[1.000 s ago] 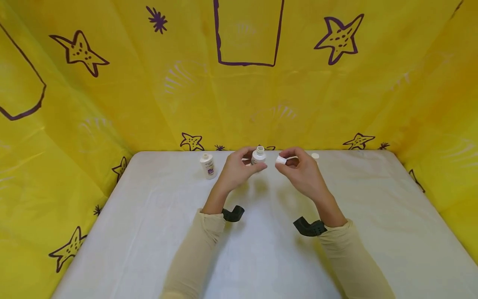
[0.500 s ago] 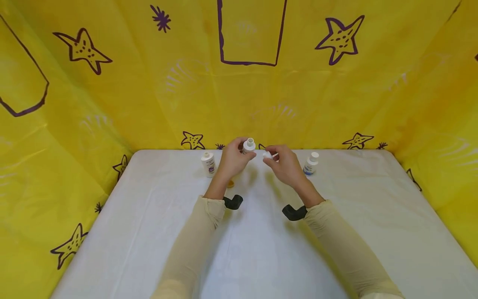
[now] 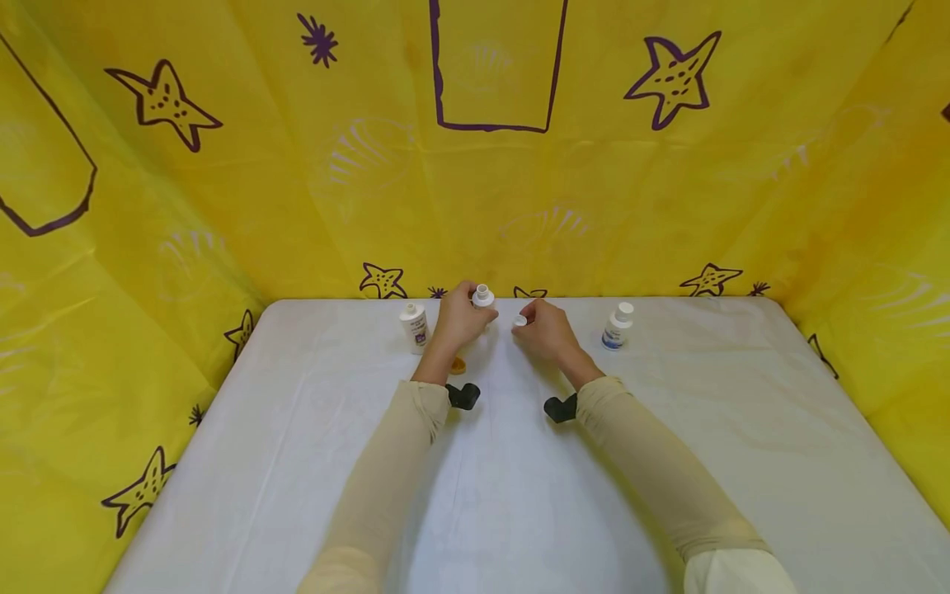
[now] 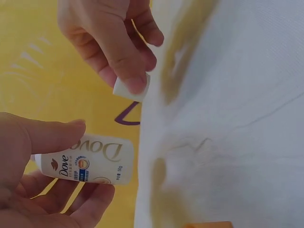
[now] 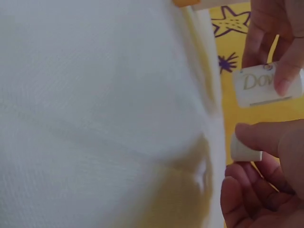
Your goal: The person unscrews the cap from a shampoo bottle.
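The small white bottle (image 4: 102, 159) sits clamped in the left hand (image 3: 458, 322); my wrist views read "Dove", while the head view catches its bare mouth. Across a gap, the right hand (image 3: 547, 332) pinches the white cap (image 4: 124, 89), near an orange piece (image 3: 458, 365).

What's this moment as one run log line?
left hand: holds uncapped Dove bottle | right hand: pinches white cap, apart from Dove bottle | table: white-capped bottle standing right, cream bottle standing left
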Motion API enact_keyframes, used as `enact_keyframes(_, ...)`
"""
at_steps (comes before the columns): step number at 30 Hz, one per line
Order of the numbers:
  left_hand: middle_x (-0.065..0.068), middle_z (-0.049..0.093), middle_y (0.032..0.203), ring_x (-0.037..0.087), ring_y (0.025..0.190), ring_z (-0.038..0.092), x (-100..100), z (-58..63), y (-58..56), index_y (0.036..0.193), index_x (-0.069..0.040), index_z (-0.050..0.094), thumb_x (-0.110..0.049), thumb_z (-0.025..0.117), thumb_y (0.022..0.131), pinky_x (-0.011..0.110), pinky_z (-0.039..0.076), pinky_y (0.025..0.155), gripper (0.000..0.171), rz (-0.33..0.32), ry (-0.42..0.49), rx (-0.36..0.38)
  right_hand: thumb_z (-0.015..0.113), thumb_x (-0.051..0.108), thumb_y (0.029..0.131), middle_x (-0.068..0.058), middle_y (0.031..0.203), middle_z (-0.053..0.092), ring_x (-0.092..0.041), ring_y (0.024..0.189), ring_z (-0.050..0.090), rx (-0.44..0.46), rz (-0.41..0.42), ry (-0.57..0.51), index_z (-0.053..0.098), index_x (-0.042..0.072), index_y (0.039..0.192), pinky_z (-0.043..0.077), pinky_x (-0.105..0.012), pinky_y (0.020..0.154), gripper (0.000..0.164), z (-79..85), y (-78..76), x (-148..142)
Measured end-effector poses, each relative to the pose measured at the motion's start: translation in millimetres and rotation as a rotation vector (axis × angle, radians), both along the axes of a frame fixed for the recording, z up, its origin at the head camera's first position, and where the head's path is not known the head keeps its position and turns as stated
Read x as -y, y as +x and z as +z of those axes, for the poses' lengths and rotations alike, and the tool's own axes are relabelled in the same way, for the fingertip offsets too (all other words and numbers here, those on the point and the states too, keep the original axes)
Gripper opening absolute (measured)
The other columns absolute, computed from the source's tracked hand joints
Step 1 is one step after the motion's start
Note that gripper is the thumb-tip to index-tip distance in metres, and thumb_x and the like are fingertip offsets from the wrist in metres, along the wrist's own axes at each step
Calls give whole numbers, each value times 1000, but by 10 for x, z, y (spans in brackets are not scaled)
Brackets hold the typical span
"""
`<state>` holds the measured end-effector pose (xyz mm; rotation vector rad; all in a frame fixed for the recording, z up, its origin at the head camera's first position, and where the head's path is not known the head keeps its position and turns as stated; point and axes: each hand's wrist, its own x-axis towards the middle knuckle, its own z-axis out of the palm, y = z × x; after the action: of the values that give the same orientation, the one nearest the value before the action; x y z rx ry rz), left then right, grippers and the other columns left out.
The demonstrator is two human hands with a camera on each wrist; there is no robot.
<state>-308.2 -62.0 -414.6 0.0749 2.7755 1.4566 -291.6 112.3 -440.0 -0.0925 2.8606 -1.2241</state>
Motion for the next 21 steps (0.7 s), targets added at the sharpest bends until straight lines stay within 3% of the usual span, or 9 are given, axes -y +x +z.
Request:
enact_keyframes(12,15,60,138,32,124,60,-16,-118,-44,138,-3,52,-14,77,90,47,49,111,55,26,8,83,75,23,90,-12,99,68,-25,89,60,16,26,56,62,3,109,49,-33,82,30,-167,-34,33)
enact_keyframes(21,17,57,144,33,130,58,-20,-211,-57,143,-2,48,-12,76,90,45,48,113,60,42,16,143,75,23,91,-14,104,68,-27,92,61,69,33,54,61,3,112,51,-38,87,33,-178,5,38)
